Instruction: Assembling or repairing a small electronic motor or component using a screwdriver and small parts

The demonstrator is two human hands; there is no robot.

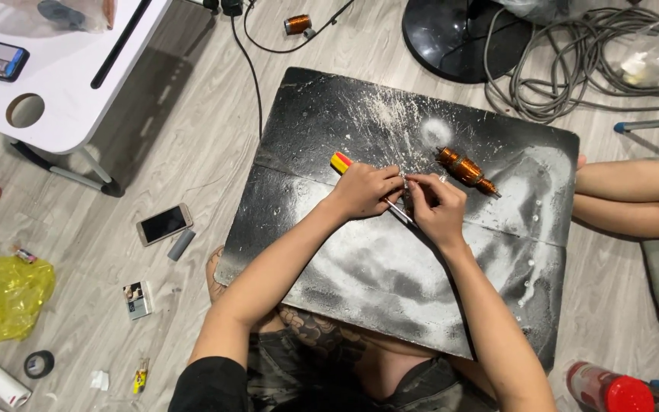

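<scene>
We grip yellow-red-handled screwdriver [342,162] in left hand [363,191]; right hand [438,207] pinches its metal shaft; copper-wound motor rotor [464,169] just right, on black dusty board [390,305].

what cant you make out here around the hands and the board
Head view only:
- What the fingertips pinch: too small, covered by the left hand and right hand.
- Screwdriver: only its red-yellow handle end and some shaft show.
- Black board: near edge hidden by the forearms.
- Copper-wound rotor: detail too small.
</scene>
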